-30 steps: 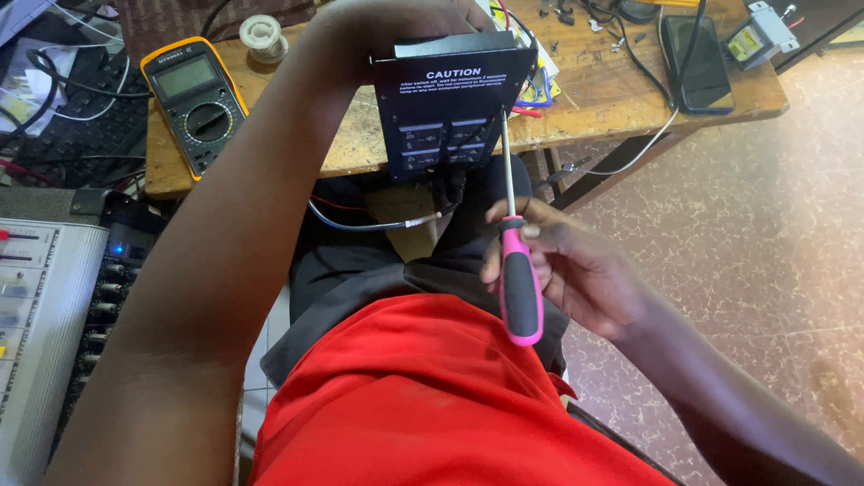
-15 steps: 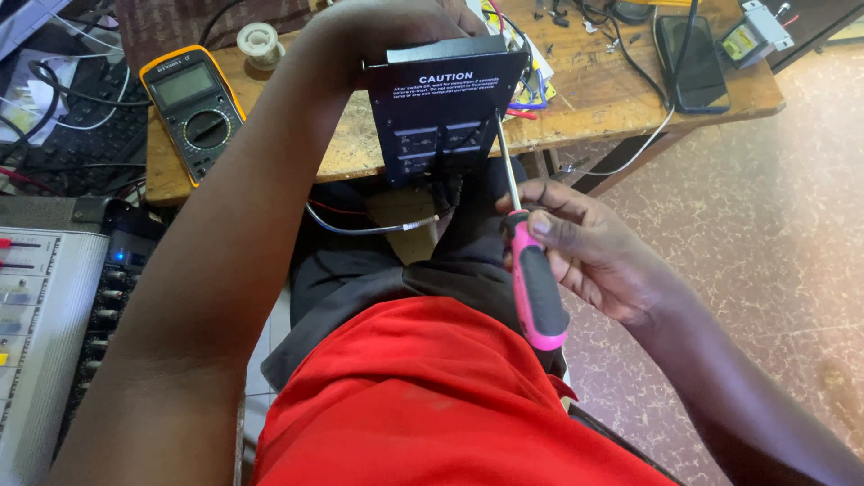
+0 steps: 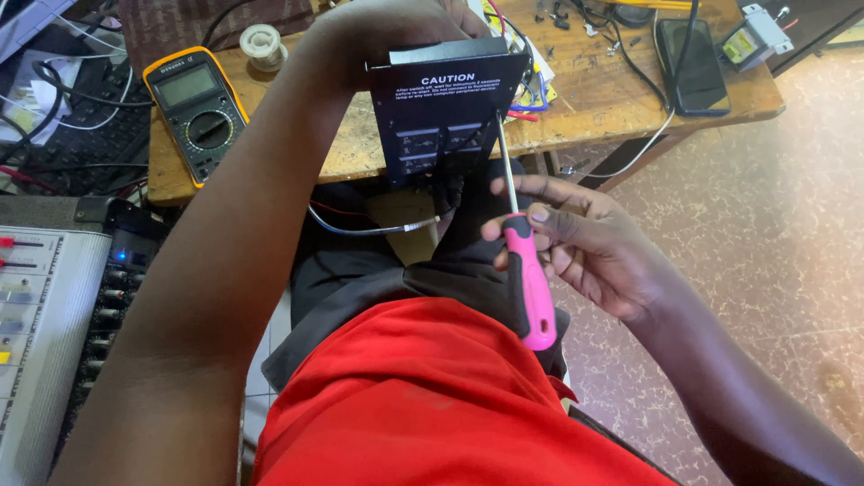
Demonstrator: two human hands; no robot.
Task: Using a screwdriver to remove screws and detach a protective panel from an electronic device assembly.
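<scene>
My left hand (image 3: 378, 27) grips the top of a black box-shaped device (image 3: 445, 112) with sockets on its face, held upright at the edge of the wooden table (image 3: 621, 99). My right hand (image 3: 576, 243) holds a pink and black screwdriver (image 3: 526, 279) by its handle. The screwdriver's metal shaft points up, with its tip against the right edge of the black device. My left forearm crosses the view diagonally and hides part of the table.
A yellow multimeter (image 3: 193, 108) and a roll of solder (image 3: 261, 43) lie on the table's left. A dark phone (image 3: 688, 63), cables and a small grey part (image 3: 751, 40) lie at right. A grey mixer console (image 3: 54, 315) stands at left. Loose wires (image 3: 369, 225) hang under the device.
My right hand shifted its fingers along the screwdriver handle, and the handle swung slightly lower right. The black device stays in my left hand.
</scene>
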